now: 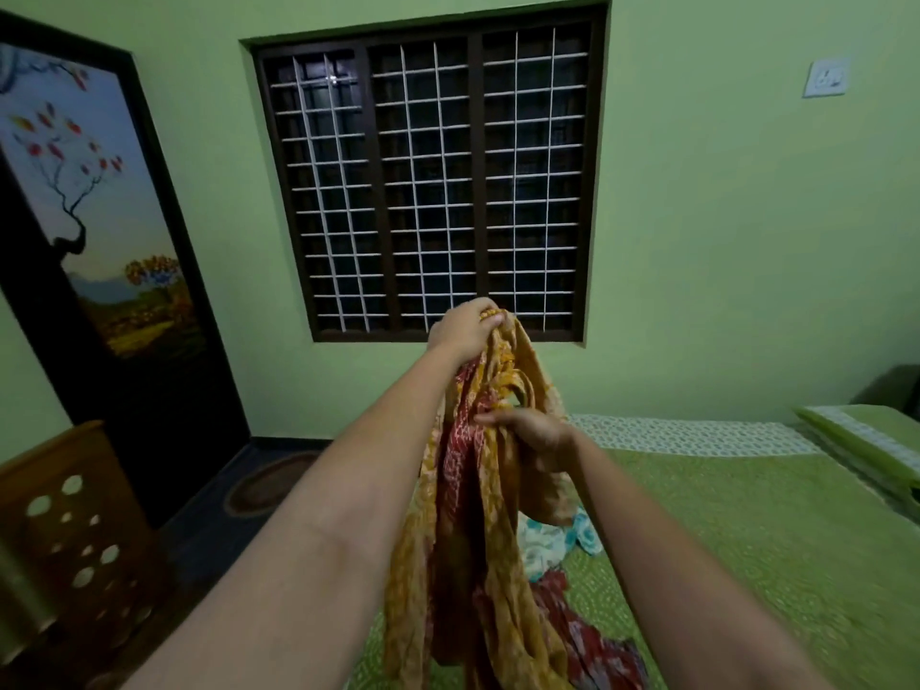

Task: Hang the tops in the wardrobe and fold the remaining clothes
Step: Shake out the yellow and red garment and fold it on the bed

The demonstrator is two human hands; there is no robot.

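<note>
A long yellow and red patterned garment (493,540) hangs in front of me over the bed's edge. My left hand (465,331) grips its bunched top, raised in front of the window. Lower down, my right hand (532,430) holds the cloth's folds at mid-height. On the green bedspread (771,540) beneath lie a white and light blue garment (552,540) and a red patterned one (587,634). The dark wardrobe door (114,271) with a painted tree stands at the left, closed.
A barred window (428,186) fills the green wall ahead. A brown perforated laundry basket (74,535) stands at lower left on the dark floor, with an oval mat (269,483) beyond it. A green pillow (866,440) lies at the bed's right.
</note>
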